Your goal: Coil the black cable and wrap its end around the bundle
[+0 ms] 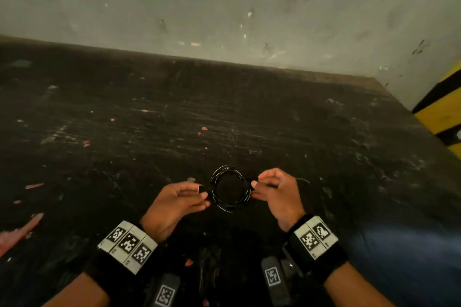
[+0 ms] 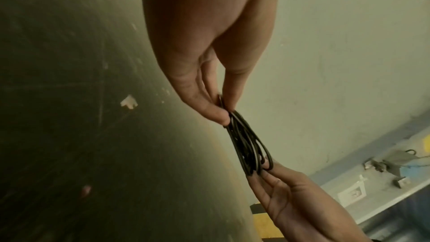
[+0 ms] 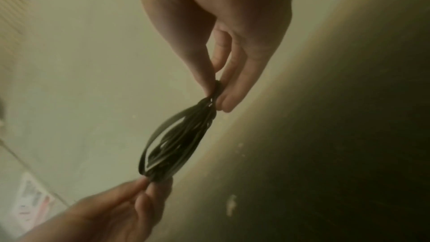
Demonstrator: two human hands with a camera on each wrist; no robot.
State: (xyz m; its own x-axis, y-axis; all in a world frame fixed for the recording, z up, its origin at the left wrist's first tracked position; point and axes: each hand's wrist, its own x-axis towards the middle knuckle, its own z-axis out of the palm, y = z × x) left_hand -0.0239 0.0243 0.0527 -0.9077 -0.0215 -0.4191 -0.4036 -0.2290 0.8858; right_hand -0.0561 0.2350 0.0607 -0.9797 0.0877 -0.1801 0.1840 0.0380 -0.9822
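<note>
Closest in, the left hand (image 1: 174,203) has its thumb and fingertips (image 2: 218,115) pinched onto one side of the thin black rubbery cable (image 1: 230,188), which is already wound into a small round coil of several loops. The right hand (image 1: 275,192) pinches the opposite side the same way, so the coil hangs stretched between the two sets of fingers (image 3: 229,97), held up off the scuffed dark worktop (image 1: 124,132) beyond them. From the wrist views the loops fan out a bit in the middle and bunch tight at each pinch, so I'd guess this stuff is light, floppy and a little springy, ready to pop open if either grip lets go. Best to keep one pinch right on the bundle and work the free end with the other, though I can't spot the free end here. Farther out past the fingertips is just the pale scratched wall (image 1: 224,7).
</note>
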